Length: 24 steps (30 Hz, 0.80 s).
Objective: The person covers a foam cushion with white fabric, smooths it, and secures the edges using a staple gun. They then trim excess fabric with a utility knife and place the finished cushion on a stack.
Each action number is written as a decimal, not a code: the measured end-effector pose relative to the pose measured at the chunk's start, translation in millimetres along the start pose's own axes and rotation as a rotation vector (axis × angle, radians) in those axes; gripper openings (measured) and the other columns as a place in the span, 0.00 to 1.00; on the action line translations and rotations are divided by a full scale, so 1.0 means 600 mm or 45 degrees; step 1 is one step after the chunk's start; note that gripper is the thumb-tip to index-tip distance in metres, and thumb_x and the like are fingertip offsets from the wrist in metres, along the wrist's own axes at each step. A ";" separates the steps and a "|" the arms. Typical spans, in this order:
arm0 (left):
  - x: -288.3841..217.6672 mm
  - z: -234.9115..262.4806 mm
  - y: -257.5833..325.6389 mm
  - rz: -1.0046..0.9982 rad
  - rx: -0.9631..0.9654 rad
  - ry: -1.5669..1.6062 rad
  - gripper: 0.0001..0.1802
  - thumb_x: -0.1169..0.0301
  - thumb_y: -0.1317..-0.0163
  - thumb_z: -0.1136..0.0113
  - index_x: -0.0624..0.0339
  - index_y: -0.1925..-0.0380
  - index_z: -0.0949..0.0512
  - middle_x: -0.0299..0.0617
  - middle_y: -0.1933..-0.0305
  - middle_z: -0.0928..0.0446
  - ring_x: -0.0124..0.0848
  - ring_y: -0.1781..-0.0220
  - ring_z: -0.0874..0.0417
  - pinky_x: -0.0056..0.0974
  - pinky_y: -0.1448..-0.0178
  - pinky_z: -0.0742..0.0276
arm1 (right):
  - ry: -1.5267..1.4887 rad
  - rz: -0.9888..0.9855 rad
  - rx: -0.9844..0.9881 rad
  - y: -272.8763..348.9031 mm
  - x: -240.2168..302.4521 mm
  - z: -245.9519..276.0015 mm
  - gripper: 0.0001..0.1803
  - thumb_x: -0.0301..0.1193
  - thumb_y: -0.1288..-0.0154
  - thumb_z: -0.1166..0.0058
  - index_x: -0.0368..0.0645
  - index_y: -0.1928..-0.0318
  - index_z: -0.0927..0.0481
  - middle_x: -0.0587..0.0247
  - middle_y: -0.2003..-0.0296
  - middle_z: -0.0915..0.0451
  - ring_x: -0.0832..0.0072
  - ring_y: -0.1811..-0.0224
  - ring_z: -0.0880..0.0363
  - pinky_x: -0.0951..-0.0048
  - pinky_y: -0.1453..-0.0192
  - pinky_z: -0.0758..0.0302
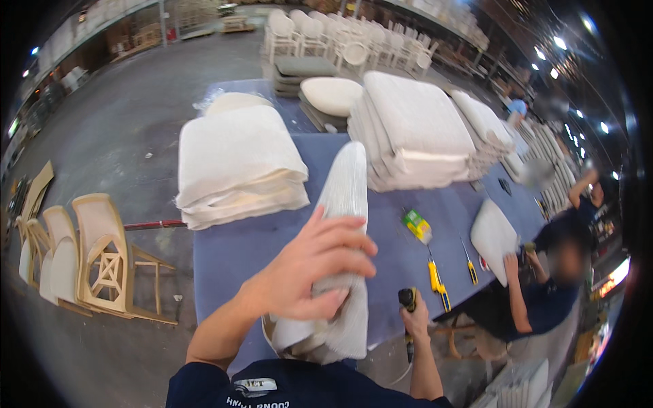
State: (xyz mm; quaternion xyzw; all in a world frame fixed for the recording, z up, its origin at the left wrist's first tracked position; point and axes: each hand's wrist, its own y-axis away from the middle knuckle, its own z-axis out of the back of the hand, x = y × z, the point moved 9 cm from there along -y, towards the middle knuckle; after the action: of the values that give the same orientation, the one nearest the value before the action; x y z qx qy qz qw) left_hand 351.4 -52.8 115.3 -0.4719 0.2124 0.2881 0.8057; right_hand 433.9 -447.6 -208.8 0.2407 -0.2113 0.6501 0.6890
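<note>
Fingers [343,245] of left hand [309,268] clasp ribbed white cushion [343,204] on edge.

Seat cushion [343,224] under left hand [309,268]: off-white woven cloth, matt, faint ribbed grain. Tool [407,299] in right hand [416,316]: black, yellow trim, looks plastic. Table [235,255]: blue-grey covering, matt, felt-like. Screwdrivers [439,279] near right edge: yellow plastic handles, slight gloss. Chair frames [102,258]: bare pale wood
</note>
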 end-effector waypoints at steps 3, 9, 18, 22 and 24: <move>-0.029 0.040 0.059 0.054 -0.100 -0.048 0.21 0.61 0.44 0.40 0.55 0.52 0.12 0.49 0.37 0.18 0.60 0.21 0.31 0.71 0.16 0.57 | 0.091 0.014 0.080 -0.053 -0.017 -0.072 0.44 0.26 0.41 0.37 0.38 0.22 0.35 0.35 0.39 0.23 0.40 0.34 0.24 0.52 0.29 0.26; -0.030 0.081 0.188 0.089 -0.449 0.155 0.20 0.62 0.45 0.40 0.57 0.57 0.10 0.56 0.38 0.16 0.61 0.20 0.32 0.68 0.14 0.57 | 0.156 0.145 0.077 -0.124 -0.061 -0.177 0.47 0.25 0.39 0.36 0.41 0.19 0.39 0.31 0.28 0.37 0.35 0.31 0.29 0.51 0.26 0.28; -0.025 0.038 0.147 0.110 -0.504 0.171 0.19 0.58 0.42 0.38 0.56 0.57 0.08 0.57 0.39 0.15 0.61 0.19 0.34 0.67 0.14 0.58 | -0.230 0.477 0.034 -0.155 0.178 -0.111 0.39 0.36 0.28 0.37 0.43 0.21 0.35 0.37 0.25 0.37 0.44 0.25 0.32 0.46 0.24 0.31; -0.042 -0.044 0.071 0.109 -0.133 0.108 0.18 0.59 0.39 0.37 0.55 0.55 0.09 0.54 0.35 0.17 0.61 0.19 0.34 0.70 0.15 0.59 | -1.159 0.174 0.482 -0.071 0.383 -0.010 0.35 0.44 0.15 0.53 0.44 0.17 0.42 0.50 0.21 0.37 0.55 0.21 0.36 0.55 0.19 0.35; -0.047 -0.092 0.056 0.049 0.082 0.365 0.20 0.58 0.36 0.37 0.58 0.50 0.12 0.56 0.33 0.19 0.61 0.19 0.34 0.71 0.16 0.55 | -1.570 0.266 0.573 -0.064 0.405 0.018 0.35 0.49 0.15 0.54 0.45 0.18 0.39 0.55 0.20 0.37 0.59 0.24 0.31 0.59 0.22 0.31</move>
State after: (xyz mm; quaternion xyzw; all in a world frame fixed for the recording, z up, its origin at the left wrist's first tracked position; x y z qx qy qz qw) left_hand 304.3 -96.1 85.6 -0.4781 0.3434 0.2262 0.7760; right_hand 488.5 -262.8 -55.8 0.6850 -0.4480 0.4849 0.3082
